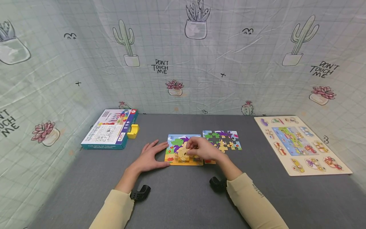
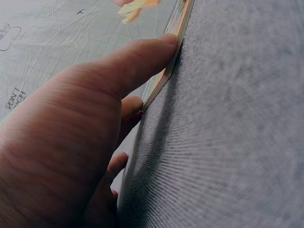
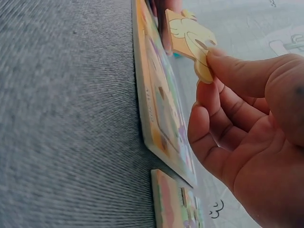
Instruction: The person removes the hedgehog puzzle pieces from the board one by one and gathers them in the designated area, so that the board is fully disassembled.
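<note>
A colourful puzzle board (image 1: 171, 160) with a cartoon picture lies on the table in front of me. My left hand (image 1: 148, 159) rests at its left side, fingers spread and fairly straight; in the left wrist view the thumb (image 2: 147, 54) touches the board's edge. Over the board, my right hand (image 1: 203, 149) pinches a yellow-and-orange puzzle piece (image 3: 190, 38) between thumb and fingertips. The piece is tilted and raised above the board in the right wrist view. Just right of the board lie several puzzle pieces (image 1: 222, 144), partly hidden by the right hand.
At the left lies a printed box (image 1: 107, 128) with a yellow plastic part (image 1: 133, 131) beside it. A large wooden picture board (image 1: 303, 144) lies at the right. A patterned cloth (image 1: 177, 47) hangs behind the grey table (image 1: 177, 197).
</note>
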